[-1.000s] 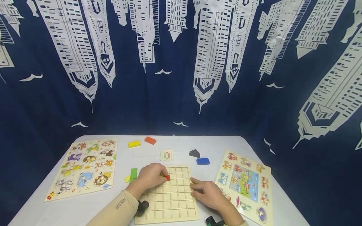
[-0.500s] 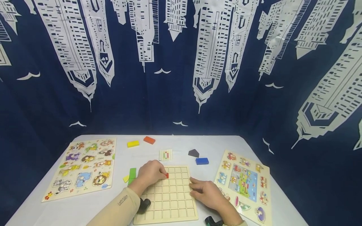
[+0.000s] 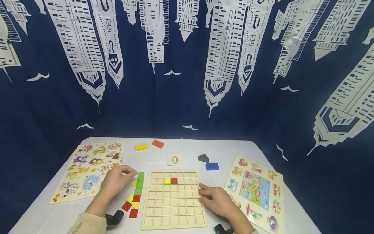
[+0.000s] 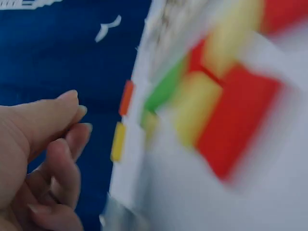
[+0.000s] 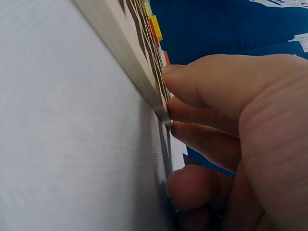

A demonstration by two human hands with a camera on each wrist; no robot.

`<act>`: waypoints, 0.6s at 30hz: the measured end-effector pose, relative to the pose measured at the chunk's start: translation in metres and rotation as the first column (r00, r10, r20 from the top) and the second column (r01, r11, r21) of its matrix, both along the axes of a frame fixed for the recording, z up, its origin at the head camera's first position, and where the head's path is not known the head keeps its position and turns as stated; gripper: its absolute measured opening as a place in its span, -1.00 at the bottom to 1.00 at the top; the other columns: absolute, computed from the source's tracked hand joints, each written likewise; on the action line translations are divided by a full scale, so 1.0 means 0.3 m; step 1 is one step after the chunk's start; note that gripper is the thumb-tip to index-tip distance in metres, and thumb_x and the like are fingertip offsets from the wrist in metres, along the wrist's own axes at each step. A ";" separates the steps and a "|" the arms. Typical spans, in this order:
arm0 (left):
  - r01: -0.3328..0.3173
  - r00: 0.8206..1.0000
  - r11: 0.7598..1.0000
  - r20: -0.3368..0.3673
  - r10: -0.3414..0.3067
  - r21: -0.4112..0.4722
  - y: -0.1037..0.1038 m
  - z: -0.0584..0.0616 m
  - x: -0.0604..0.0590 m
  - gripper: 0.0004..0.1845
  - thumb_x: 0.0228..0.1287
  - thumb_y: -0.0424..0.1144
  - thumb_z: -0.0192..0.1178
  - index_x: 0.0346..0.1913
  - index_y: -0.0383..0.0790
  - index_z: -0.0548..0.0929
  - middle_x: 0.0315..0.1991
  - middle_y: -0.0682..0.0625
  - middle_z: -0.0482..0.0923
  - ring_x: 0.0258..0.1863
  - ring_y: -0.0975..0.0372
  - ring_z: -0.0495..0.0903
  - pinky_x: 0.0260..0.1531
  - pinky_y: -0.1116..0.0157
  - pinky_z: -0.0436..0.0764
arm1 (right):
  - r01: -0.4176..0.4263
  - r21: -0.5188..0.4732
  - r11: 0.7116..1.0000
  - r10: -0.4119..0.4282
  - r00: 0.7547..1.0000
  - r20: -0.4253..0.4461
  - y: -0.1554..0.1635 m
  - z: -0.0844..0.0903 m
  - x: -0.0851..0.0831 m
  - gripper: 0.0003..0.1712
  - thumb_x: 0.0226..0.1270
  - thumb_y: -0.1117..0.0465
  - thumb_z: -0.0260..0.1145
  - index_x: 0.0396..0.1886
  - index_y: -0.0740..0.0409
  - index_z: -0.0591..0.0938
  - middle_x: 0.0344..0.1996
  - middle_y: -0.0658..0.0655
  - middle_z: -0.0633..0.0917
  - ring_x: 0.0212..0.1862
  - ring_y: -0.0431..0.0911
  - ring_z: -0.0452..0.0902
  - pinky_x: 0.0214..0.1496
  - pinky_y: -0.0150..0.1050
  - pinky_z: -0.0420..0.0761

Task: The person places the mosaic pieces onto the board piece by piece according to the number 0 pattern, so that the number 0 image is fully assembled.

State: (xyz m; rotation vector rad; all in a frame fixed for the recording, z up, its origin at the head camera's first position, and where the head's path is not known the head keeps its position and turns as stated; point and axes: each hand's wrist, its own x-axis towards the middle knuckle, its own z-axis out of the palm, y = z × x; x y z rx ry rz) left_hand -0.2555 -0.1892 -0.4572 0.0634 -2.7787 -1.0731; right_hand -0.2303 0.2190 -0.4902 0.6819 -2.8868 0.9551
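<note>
Wooden grid board (image 3: 174, 208), long axis away from hands, flat.

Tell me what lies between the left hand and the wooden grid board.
In the head view, a column of green square tiles and a yellow tile lie between the left hand and the wooden grid board.

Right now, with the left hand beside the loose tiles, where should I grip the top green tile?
Pinch the green tile by its left and right edges, coming from above. It lies flat, the grid board close on its right, more tiles below; the left hand is nearest.
</note>
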 end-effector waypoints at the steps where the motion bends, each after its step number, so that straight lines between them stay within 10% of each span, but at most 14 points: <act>1: -0.019 1.000 1.000 0.010 0.019 -0.002 -0.017 -0.017 0.009 -0.84 0.32 0.00 0.39 -0.21 0.03 0.82 -0.15 0.06 0.77 -0.22 0.20 0.62 -0.30 0.23 0.50 | 0.002 -0.003 1.000 -0.002 1.000 0.003 0.002 0.001 0.000 -0.64 0.36 0.04 0.42 0.08 0.04 0.78 0.33 0.07 0.61 0.34 0.10 0.57 0.36 0.13 0.49; 11: 0.040 0.999 0.993 -0.009 -0.041 -0.115 -0.020 -0.120 0.039 -0.59 0.19 -0.21 0.49 0.12 -0.06 0.74 0.05 -0.04 0.73 0.15 -0.04 0.66 0.11 -0.09 0.58 | 0.006 -0.031 0.999 -0.005 1.000 0.020 0.013 0.000 0.001 -0.66 0.37 0.02 0.41 0.07 0.02 0.78 0.32 0.07 0.62 0.33 0.11 0.57 0.35 0.15 0.48; 18: 0.047 0.999 0.974 0.021 -0.043 -0.220 -0.020 -0.110 0.049 -0.63 0.14 -0.12 0.52 0.03 -0.03 0.77 -0.25 0.13 0.66 -0.28 0.24 0.61 -0.30 0.16 0.58 | 0.009 -0.041 0.999 -0.007 0.999 0.031 0.002 0.001 0.004 -0.65 0.38 0.02 0.41 0.07 0.02 0.78 0.33 0.06 0.61 0.34 0.11 0.56 0.36 0.15 0.48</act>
